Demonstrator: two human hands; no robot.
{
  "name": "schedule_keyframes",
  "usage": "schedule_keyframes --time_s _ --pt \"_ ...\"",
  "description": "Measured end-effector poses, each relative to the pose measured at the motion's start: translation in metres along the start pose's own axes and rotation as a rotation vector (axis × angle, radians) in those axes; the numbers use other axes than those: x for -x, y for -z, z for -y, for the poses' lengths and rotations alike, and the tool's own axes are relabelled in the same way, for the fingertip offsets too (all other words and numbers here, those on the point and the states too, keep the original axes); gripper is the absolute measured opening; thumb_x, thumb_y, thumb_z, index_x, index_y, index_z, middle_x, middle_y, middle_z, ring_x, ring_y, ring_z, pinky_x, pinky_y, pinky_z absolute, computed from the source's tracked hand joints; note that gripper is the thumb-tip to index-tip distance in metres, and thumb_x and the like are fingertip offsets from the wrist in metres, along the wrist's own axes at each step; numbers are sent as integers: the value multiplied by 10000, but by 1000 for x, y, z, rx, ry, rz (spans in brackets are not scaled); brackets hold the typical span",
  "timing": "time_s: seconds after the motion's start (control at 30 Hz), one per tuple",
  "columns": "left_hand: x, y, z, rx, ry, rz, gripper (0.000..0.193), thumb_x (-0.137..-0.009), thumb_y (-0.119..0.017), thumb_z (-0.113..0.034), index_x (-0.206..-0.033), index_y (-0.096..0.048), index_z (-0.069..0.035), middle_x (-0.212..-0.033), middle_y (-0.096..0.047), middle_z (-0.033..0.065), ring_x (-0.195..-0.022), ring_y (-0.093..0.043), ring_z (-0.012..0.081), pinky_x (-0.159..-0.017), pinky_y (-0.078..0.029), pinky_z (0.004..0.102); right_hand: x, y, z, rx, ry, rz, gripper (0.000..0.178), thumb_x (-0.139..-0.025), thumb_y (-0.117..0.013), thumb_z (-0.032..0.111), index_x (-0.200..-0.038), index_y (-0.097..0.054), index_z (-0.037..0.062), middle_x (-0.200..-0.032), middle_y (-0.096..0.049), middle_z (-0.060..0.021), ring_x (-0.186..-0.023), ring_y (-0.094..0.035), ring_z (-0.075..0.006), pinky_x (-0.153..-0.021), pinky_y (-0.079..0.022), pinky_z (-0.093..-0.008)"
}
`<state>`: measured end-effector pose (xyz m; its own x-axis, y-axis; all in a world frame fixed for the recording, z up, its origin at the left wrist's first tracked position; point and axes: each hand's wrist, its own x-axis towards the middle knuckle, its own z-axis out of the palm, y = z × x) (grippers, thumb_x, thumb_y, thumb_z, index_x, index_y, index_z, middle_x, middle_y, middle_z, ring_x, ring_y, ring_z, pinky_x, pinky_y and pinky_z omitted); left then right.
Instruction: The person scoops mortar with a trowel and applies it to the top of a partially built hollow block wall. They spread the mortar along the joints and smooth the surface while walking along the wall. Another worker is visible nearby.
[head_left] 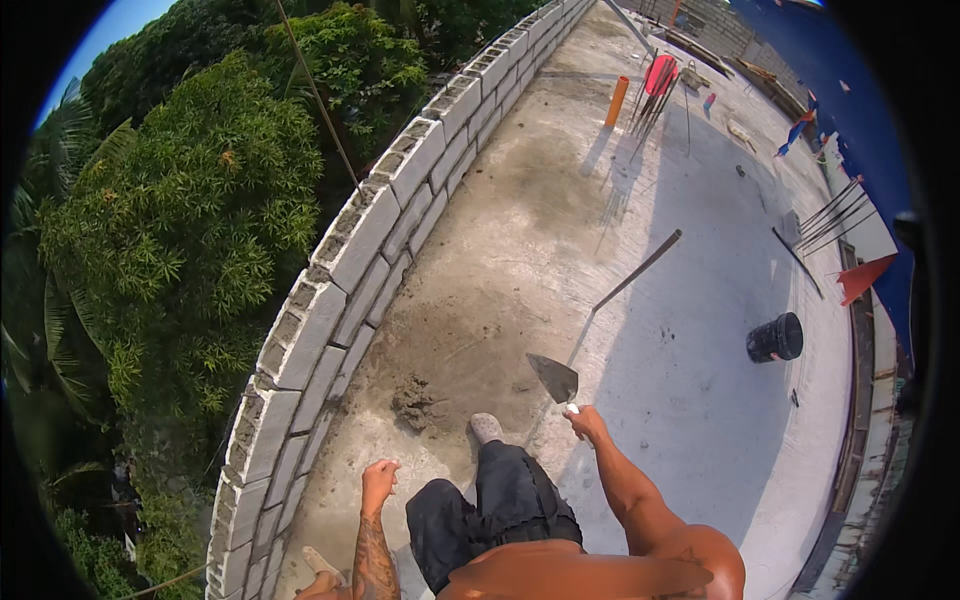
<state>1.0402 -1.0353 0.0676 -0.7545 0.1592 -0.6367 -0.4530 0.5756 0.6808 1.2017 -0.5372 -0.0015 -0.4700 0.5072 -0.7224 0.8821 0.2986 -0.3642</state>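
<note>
My right hand [588, 423] is wrapped round the pale handle of a trowel [556, 379]. The trowel's grey, pointed blade is held up over the concrete floor, with nothing heaped on it. To the left, my left hand [378, 484] is curled closed in the air near the block wall, and no object shows in it. Below and ahead of my hands, a small pile of wet mortar [412, 402] lies on a smeared, brownish patch of floor. My shoe [486, 428] rests at the edge of that patch.
A low concrete block wall [365, 240] curves along the left, with trees beyond. A dark rod [640, 268] stands ahead. At right is a black bucket [775, 338] on its side. Farther off are an orange pipe [617, 101], upright rebars [652, 108] and more rebars [835, 218].
</note>
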Motion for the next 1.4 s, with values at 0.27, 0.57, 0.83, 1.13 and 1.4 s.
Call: schedule_keyframes --time_s 0.27,0.57,0.83,1.13,1.4 --pt "93 -4 115 290 252 -373 260 -951 -509 -223 -1029 -672 -36 -689 -626 55 -479 -540 126 -480 -458 281 -19 21 -49 -262 -347 113 302 -868 -666 305 -744 -531 65 -564 -508 -49 -426 -495 -181 -393 -394 -347" --pt "226 -94 219 662 908 -158 206 -923 -567 -256 -937 -669 -77 -680 -598 31 -511 -559 131 -426 -404 256 -37 10 34 -83 -215 142 320 -864 -668 336 -775 -536 58 -593 -530 -60 -444 -510 -181 -398 -410 -336" --pt "164 -71 192 657 567 -352 283 -966 -531 -279 -995 -631 -15 -831 -701 106 -671 -662 192 -574 -517 320 -44 -11 178 -30 88 276 323 -898 -636 337 -876 -554 25 -584 -523 -54 -423 -493 -148 -368 -392 -317" --pt "135 -3 192 592 469 -483 301 -926 -583 -281 -969 -651 9 -811 -712 106 -657 -683 180 -551 -504 303 -4 -42 248 204 162 350 263 -910 -612 323 -858 -557 71 -603 -521 -42 -455 -504 -140 -393 -402 -305" --pt "139 -35 239 775 623 -429 294 -928 -580 -319 -998 -616 -36 -837 -709 105 -675 -667 204 -579 -507 350 19 -46 247 297 62 266 296 -914 -611 332 -813 -535 64 -599 -534 -51 -455 -512 -152 -391 -404 -318"
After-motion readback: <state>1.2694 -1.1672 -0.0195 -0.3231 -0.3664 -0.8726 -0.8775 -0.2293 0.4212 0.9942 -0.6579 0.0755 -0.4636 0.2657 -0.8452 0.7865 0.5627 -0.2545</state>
